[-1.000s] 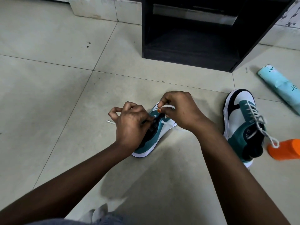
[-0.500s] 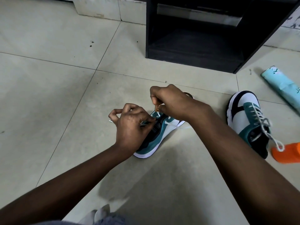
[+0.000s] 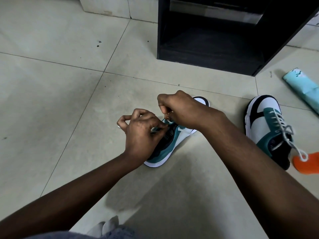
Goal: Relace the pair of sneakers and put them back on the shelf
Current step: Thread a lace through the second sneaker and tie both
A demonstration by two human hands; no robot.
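We look down at a pale tiled floor [image 3: 51, 94] where a person is relacing a pair of white, teal and black sneakers. Both bare forearms reach in from the bottom edge and meet over the near sneaker [image 3: 165, 145], which lies on the floor at the centre, its toe pointing away and to the right.

The left hand [image 3: 143, 131] has its fingers curled and pinching a white lace [image 3: 154, 130] at the sneaker's eyelets, with a short lace tip showing just past its little finger. The right hand [image 3: 179, 109] is closed in a pinch on the same lace, just above the eyelet row near the toe. We judge from this that lacing of this sneaker is only in its lower rows, though the hands hide most of the eyelets.

The second sneaker [image 3: 269, 130] sits apart on the floor to the right. Its lace runs through its rows and ends in a loose loop, so it looks to us already relaced; we cannot tell whether it is tied.

The dark shelf [image 3: 207, 64] stands on the floor beyond the hands, its low compartment holding no sneaker. So roughly half the lacing remains, and putting both back has not begun.

Near the second sneaker lie an orange object [image 3: 309, 163] and a pale blue wrapped roll [image 3: 303, 87].
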